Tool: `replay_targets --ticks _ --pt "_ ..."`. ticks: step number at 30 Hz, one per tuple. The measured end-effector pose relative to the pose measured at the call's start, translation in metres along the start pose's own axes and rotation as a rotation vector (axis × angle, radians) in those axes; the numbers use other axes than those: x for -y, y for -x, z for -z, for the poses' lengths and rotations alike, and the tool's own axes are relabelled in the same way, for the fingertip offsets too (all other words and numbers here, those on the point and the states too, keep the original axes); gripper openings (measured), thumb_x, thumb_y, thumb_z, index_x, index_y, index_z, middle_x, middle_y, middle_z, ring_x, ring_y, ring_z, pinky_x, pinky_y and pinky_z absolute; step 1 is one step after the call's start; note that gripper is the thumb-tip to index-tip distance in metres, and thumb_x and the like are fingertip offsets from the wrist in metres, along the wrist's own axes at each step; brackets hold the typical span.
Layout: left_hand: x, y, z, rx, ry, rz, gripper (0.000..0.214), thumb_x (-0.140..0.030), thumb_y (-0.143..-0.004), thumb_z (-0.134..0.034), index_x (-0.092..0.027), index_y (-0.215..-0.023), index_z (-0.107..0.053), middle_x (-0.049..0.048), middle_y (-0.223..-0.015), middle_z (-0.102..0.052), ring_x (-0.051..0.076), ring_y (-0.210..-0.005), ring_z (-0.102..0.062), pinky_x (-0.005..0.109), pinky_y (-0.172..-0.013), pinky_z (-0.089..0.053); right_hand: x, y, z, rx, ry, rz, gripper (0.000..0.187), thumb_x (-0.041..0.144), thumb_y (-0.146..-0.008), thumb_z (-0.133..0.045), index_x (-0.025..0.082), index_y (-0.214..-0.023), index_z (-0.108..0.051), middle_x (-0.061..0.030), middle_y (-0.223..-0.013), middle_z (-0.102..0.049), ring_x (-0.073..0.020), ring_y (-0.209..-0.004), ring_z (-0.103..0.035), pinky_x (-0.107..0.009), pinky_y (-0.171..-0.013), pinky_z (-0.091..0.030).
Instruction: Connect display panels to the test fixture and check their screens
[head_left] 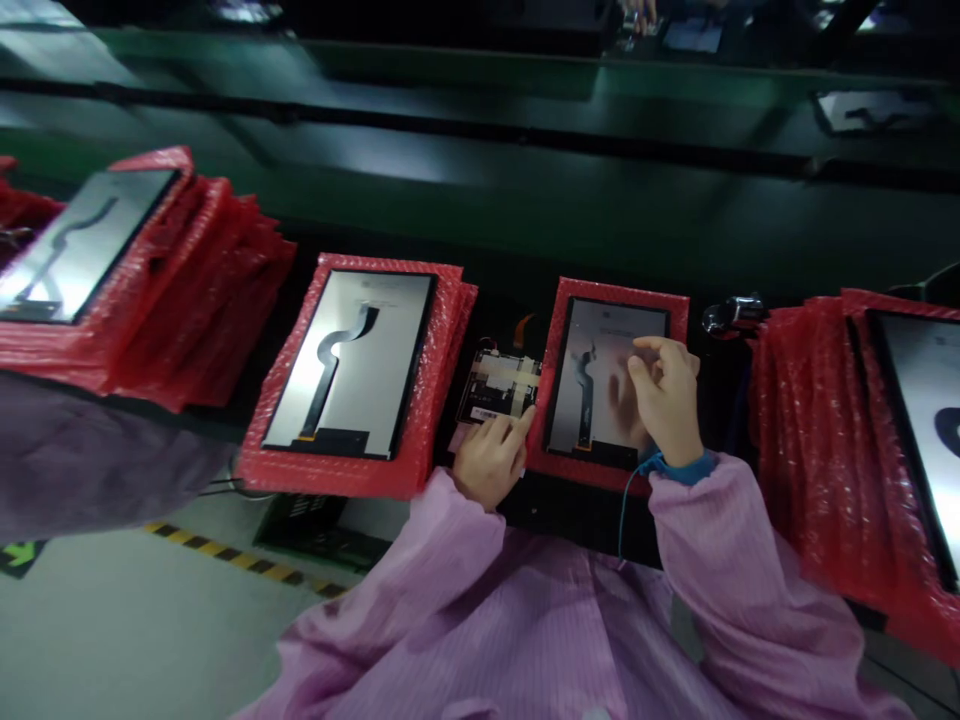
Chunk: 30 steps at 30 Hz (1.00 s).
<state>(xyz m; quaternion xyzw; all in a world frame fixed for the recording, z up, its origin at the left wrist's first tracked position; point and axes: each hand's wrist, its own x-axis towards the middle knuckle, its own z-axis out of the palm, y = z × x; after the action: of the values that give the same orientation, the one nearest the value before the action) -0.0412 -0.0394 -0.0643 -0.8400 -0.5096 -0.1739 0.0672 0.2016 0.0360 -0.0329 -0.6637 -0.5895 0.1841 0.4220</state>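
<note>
On the dark bench (555, 515), red bubble-wrap stacks (810, 430) stand at your right and left. A display panel (606, 350) lies on red wrap (626, 292), right of centre. Your right hand (670, 398) is over its right side, thumb and forefinger nearly together; whether they pinch anything is unclear. Your left hand (491, 462), index finger spread apart, is at the near edge of a small circuit board (496, 388), left of the panel.

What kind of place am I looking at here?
Probably an electronics assembly line: what look like screen panels with ribbon cables lie on red bubble wrap, a small electronic board sits by the left hand, and yellow-and-black tape marks the floor.
</note>
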Motion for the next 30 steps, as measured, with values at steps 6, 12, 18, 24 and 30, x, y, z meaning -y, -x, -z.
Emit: replay_targets --ticks 6,12,18,24,30 --pt "-0.003 0.003 -0.003 0.109 0.035 -0.067 0.049 -0.014 -0.092 -0.044 -0.018 -0.14 -0.054 0.0068 -0.086 -0.063 0.022 -0.079 -0.062 0.036 -0.068 -0.047 -0.013 -0.007 0.003 0.014 0.065 -0.033 0.03 0.033 -0.08 -0.054 0.02 -0.106 -0.062 -0.0109 -0.113 -0.062 -0.0262 -0.111 -0.049 -0.049 -0.102 -0.039" --pt "-0.008 0.001 -0.002 0.031 0.05 0.069 0.047 -0.012 -0.087 -0.047 -0.009 -0.132 -0.058 0.0071 -0.084 -0.066 0.022 -0.077 -0.063 0.035 -0.069 -0.047 -0.015 -0.01 0.005 0.019 0.065 -0.044 0.031 0.034 -0.08 -0.053 0.02 -0.106 -0.062 -0.0114 -0.113 -0.061 -0.0259 -0.11 -0.05 -0.048 -0.099 -0.041" --pt "-0.008 0.0 0.0 0.136 -0.013 0.055 0.05 -0.013 -0.087 -0.047 -0.012 -0.136 -0.056 0.0076 -0.087 -0.066 0.024 -0.082 -0.064 0.037 -0.071 -0.049 -0.013 -0.009 0.007 0.025 0.066 -0.041 0.032 0.033 -0.08 -0.053 0.02 -0.107 -0.062 -0.0114 -0.114 -0.061 -0.026 -0.11 -0.048 -0.047 -0.099 -0.041" --pt "-0.009 -0.003 -0.001 0.166 -0.035 0.042 0.053 -0.012 -0.085 -0.046 -0.01 -0.138 -0.053 0.0082 -0.087 -0.065 0.024 -0.081 -0.064 0.036 -0.071 -0.05 -0.013 -0.006 0.017 0.036 0.076 -0.035 0.035 0.035 -0.079 -0.054 0.02 -0.109 -0.061 -0.0116 -0.112 -0.06 -0.0258 -0.106 -0.05 -0.049 -0.099 -0.04" --pt "-0.006 -0.005 -0.001 0.186 -0.011 0.073 0.053 -0.012 -0.084 -0.047 -0.012 -0.136 -0.053 0.0083 -0.089 -0.066 0.024 -0.082 -0.066 0.035 -0.07 -0.051 -0.011 0.029 0.037 0.031 0.083 -0.025 0.035 0.042 -0.083 -0.053 0.021 -0.11 -0.061 -0.0117 -0.108 -0.063 -0.0263 -0.102 -0.054 -0.051 -0.097 -0.044"
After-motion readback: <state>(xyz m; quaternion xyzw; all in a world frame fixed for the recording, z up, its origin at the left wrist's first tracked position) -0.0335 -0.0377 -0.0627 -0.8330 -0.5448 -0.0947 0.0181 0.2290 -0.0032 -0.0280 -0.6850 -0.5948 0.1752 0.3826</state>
